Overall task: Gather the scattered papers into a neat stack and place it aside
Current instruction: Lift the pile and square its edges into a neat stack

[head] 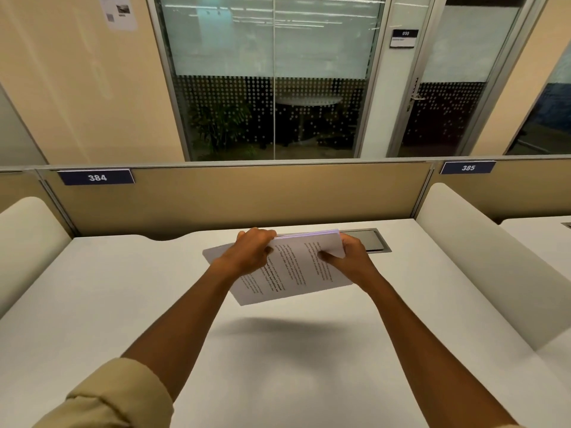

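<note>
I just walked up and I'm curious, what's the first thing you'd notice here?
Right in the middle, the left hand and the right hand hold a stack of printed papers lifted above the white desk, with its shadow underneath. One sheet pokes out to the left, behind the left hand. Beyond that, the blue number sign 384 sits on the tan divider.

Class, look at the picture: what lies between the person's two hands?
In the head view, the paper stack, held above the desk between left hand and right hand.
</note>
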### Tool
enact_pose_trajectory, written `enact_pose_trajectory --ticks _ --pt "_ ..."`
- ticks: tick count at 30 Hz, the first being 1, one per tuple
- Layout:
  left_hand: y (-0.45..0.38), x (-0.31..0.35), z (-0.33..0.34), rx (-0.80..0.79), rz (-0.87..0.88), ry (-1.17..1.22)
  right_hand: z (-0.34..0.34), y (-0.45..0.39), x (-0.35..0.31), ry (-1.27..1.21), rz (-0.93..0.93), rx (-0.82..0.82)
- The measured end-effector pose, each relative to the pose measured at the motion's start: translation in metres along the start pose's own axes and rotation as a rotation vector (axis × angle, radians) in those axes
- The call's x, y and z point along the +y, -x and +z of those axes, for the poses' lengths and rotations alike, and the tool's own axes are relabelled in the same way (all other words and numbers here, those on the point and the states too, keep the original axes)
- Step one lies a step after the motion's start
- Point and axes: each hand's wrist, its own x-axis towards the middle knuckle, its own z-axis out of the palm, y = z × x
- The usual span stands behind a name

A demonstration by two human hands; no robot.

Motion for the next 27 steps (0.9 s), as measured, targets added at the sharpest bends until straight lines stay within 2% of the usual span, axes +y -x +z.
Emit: enact_pose_trajectory --ticks 4,8,16,18,22,27 --pt "0.0 0.0 0.006 0.014 -0.002 0.014 0.005 0.003 0.002 -0.024 0.073 -0.006" --pt "0.005 -0.006 0.004 0.101 -0.035 0.087 0.001 0.008 0.009 -0.047 0.109 -0.005" --pt "0.023 -0.063 0.004 0.0 -0.316 0.282 -0.023 0.015 0.015 -0.121 0.163 0.013" --pt "0.028 -0.074 0.008 0.018 -0.368 0.446 -0.027 0.017 0.018 -0.146 0.181 0.016" --pt "0.048 -0.074 0.014 0.048 -0.384 0.932 -0.03 0.02 0.026 -0.205 0.22 0.026" --pt "0.064 -0.063 0.047 0.033 -0.384 1.243 -0.02 0.024 0.036 -0.255 0.258 0.026"
